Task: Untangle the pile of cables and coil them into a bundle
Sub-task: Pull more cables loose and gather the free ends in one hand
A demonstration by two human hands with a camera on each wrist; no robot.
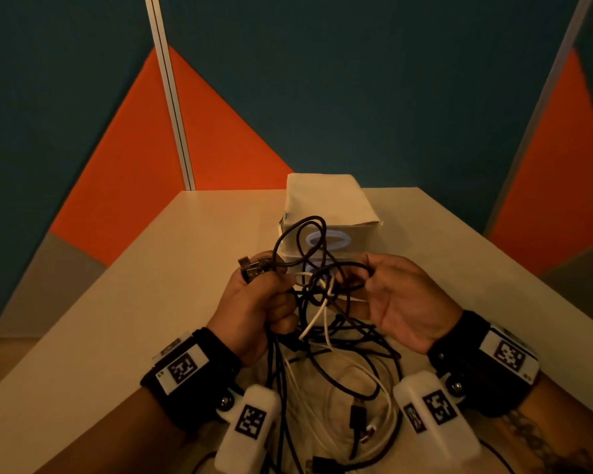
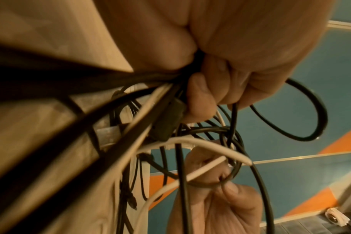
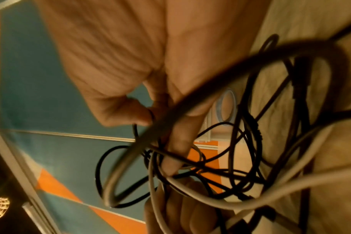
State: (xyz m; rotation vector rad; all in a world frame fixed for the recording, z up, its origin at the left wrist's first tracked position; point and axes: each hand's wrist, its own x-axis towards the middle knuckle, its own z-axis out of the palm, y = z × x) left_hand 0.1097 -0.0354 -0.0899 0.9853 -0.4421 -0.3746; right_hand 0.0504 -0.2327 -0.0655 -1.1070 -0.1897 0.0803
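Two hands were raised above the table and worked on one knot of wires. The left hand [image 1: 254, 309] was clenched around a bunch of black cables [image 1: 326, 289], and several plugs [image 1: 252, 266] stuck out from the top of its fist. In the left wrist view the fingers [image 2: 200, 98] were curled tightly over many strands, black and white together. The right hand [image 1: 401, 302] stood just beside it with the palm turned up, and its thumb and fingertips pinched a thin black loop of the same knot. In the right wrist view the thumb [image 3: 126, 112] pressed this thin wire against a finger, while a thicker, blurred wire crossed in front of the palm.

Between the two hands the wires crossed many times, and a white cable [image 1: 317, 316] passed through the middle of the knot. One black loop rose above the hands. Below them the rest of the pile hung down and lay on the table [image 1: 117, 302] near the person, with more white and black wires and some connectors.

Behind the knot a white box [image 1: 326, 203] stood on the table. Walls with blue and orange panels [image 1: 124, 159] surrounded the table
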